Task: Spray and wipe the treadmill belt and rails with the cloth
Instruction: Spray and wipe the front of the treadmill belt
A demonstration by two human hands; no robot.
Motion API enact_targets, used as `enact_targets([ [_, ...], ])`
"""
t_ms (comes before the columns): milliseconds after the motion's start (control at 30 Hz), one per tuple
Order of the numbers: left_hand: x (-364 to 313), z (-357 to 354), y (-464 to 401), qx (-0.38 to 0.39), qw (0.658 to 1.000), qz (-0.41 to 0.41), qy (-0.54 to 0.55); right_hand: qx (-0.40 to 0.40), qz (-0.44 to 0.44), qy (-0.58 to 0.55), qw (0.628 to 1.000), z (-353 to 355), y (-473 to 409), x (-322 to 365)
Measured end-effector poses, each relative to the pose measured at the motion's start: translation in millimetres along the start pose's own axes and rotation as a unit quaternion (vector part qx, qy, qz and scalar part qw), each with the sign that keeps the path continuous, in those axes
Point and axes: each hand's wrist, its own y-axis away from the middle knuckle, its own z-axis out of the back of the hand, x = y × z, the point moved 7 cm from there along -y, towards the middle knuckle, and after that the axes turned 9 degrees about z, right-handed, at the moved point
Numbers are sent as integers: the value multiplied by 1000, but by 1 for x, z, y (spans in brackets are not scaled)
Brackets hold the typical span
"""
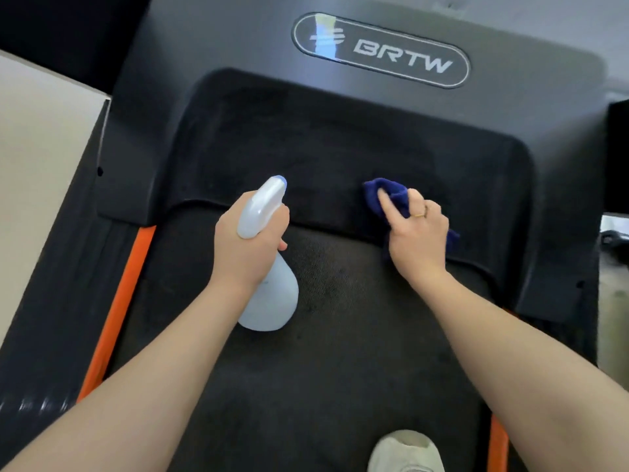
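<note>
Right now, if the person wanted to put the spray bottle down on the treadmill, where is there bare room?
The belt lies bare between the two forearms, from the spray bottle in the left hand down to the shoe. The hood beyond both hands is bare too. It is crowded where the right hand presses the cloth at the hood's edge.

To my left lies a pale beige floor (37, 172), with a dark block (68, 32) at the far corner. On my right is a blurred grey patch (612, 287), perhaps more floor.
</note>
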Motion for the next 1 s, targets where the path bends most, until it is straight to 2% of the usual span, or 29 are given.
enact_targets([
  [67,-6,-15,3,18,1000,-3,0,31,-132,-20,991,3,21,-49],
  [133,-11,-26,5,33,999,-6,1,54,-270,-42,960,1,36,-73],
  [200,-14,-36,6,45,999,-10,1,39,-346,-43,936,2,38,-67],
  [267,-17,-43,7,50,999,-18,2,45,-316,-55,946,1,24,-39],
  [300,-17,-46,6,50,999,-19,1,27,-244,-63,967,0,14,-18],
  [367,-18,-52,5,48,999,-23,-6,12,-44,-59,997,-3,3,23],
  [400,-18,-55,4,46,999,-25,-11,7,38,-39,998,-5,2,30],
  [433,-18,-57,3,43,999,-25,-14,1,84,-27,996,-4,1,28],
  [467,-18,-57,2,41,999,-24,-16,-7,87,-22,996,-2,1,15],
  [500,-17,-58,0,38,999,-21,-17,-12,51,-26,998,2,1,-4],
  [567,-18,-59,-3,32,999,-15,-21,-24,-92,-43,995,10,6,-54],
  [633,-19,-60,-7,31,999,-11,-23,-1,-237,-59,970,13,11,-93],
  [700,-20,-58,-12,21,1000,-7,-18,16,-320,-68,945,9,8,-100],
  [767,-20,-53,-16,11,1000,-5,-14,3,-344,-65,937,8,-1,-89],
  [900,-20,-41,-24,0,999,-12,-30,-3,-334,-56,941,5,-20,-70],
  [967,-19,-34,-28,-9,999,-15,-38,-8,-291,-60,955,8,-37,-44],
  [1000,-18,-30,-30,-16,999,-13,-36,-10,-242,-59,969,7,-49,-21],
])
